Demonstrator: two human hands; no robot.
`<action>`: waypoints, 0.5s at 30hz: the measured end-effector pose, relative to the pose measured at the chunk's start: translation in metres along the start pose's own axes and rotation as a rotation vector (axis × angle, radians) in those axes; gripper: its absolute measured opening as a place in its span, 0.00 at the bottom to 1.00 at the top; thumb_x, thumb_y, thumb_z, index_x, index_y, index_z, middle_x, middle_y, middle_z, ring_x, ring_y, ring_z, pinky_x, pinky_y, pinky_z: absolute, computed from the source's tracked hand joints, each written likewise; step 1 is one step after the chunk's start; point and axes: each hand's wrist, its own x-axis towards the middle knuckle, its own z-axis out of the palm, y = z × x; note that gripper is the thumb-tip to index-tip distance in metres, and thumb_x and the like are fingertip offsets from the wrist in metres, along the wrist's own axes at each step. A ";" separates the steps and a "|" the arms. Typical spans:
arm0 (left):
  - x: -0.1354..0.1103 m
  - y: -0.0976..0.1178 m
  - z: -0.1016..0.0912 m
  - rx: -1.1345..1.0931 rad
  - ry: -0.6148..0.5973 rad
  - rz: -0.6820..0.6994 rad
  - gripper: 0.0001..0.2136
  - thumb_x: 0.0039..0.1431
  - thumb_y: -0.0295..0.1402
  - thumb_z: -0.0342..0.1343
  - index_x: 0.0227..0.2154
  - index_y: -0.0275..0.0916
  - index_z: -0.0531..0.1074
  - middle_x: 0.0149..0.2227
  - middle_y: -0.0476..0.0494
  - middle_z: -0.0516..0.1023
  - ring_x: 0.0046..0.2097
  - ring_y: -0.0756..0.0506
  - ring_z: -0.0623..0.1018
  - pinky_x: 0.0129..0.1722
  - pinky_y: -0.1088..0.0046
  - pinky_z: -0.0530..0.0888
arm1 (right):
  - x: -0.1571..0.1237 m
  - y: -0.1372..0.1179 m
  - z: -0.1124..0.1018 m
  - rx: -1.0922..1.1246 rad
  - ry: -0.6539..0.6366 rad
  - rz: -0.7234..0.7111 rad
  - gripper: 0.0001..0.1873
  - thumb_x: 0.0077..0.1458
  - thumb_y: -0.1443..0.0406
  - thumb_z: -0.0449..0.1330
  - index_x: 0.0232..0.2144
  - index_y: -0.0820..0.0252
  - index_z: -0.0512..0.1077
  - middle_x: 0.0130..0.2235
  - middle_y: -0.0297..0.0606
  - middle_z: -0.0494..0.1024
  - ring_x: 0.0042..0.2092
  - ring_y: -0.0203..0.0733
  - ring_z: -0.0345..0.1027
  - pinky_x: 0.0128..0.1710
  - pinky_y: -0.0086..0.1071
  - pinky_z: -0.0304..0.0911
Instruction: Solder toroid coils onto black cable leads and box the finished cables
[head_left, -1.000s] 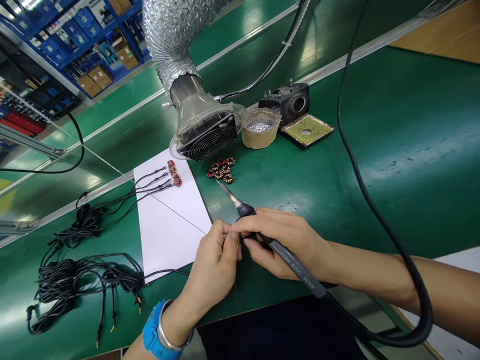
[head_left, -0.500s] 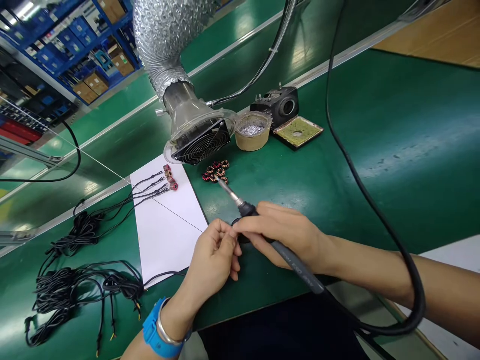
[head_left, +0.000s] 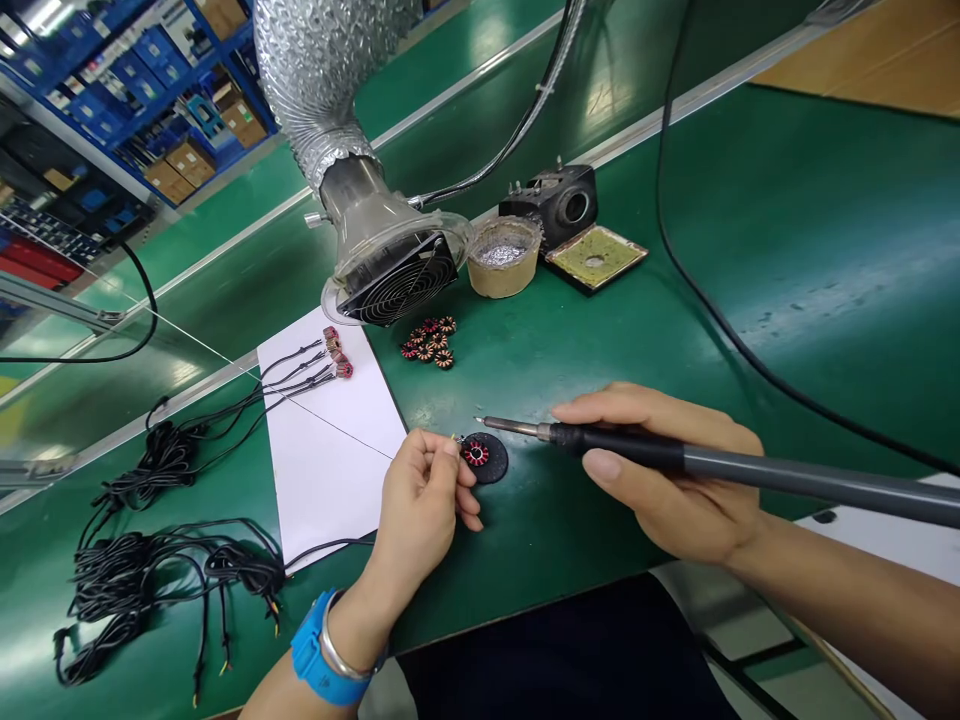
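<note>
My right hand (head_left: 679, 470) grips a soldering iron (head_left: 637, 447) like a pen, its bare metal tip pointing left, above the table and just apart from my left fingers. My left hand (head_left: 427, 490) is closed in a pinch. A black cable (head_left: 330, 546) runs into it from the left, and a small yellowish wire end shows at the fingertips. A thin pale wire (head_left: 337, 418), perhaps solder, also leads to this hand. Right beside those fingertips, a red-and-black wound ring coil (head_left: 475, 454) lies on a round black pad (head_left: 493, 463).
Several ring coils (head_left: 429, 343) lie in a pile below the fume extractor (head_left: 405, 285). A solder-filled bowl (head_left: 504, 258), an iron stand (head_left: 562, 205) and a yellow sponge (head_left: 598, 258) stand behind. White paper (head_left: 330, 460) bears coils with cables; cable bundles (head_left: 120, 575) lie left.
My right hand has drawn back to the right with the soldering iron, which now lies flatter, its tip pointing left. The coil on the black pad has come into view; my left hand stays nearly put.
</note>
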 end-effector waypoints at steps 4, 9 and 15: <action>-0.001 -0.002 0.002 0.008 -0.030 -0.011 0.14 0.60 0.44 0.53 0.28 0.38 0.63 0.19 0.55 0.70 0.16 0.54 0.70 0.16 0.81 0.67 | 0.000 0.000 -0.001 0.009 -0.010 0.040 0.08 0.56 0.68 0.57 0.39 0.56 0.71 0.28 0.35 0.72 0.24 0.36 0.63 0.20 0.31 0.58; -0.004 -0.003 0.003 0.017 -0.038 -0.003 0.14 0.61 0.44 0.53 0.30 0.38 0.63 0.23 0.54 0.71 0.18 0.55 0.71 0.18 0.81 0.69 | 0.001 -0.002 -0.001 0.038 -0.065 0.034 0.06 0.55 0.69 0.56 0.36 0.57 0.70 0.24 0.33 0.70 0.22 0.36 0.61 0.20 0.32 0.57; -0.004 -0.004 0.003 0.025 -0.039 0.002 0.13 0.62 0.43 0.53 0.30 0.38 0.63 0.23 0.54 0.71 0.19 0.54 0.71 0.18 0.79 0.71 | 0.002 -0.003 0.001 0.082 -0.078 0.041 0.07 0.53 0.70 0.56 0.36 0.58 0.70 0.23 0.32 0.68 0.21 0.35 0.60 0.20 0.31 0.57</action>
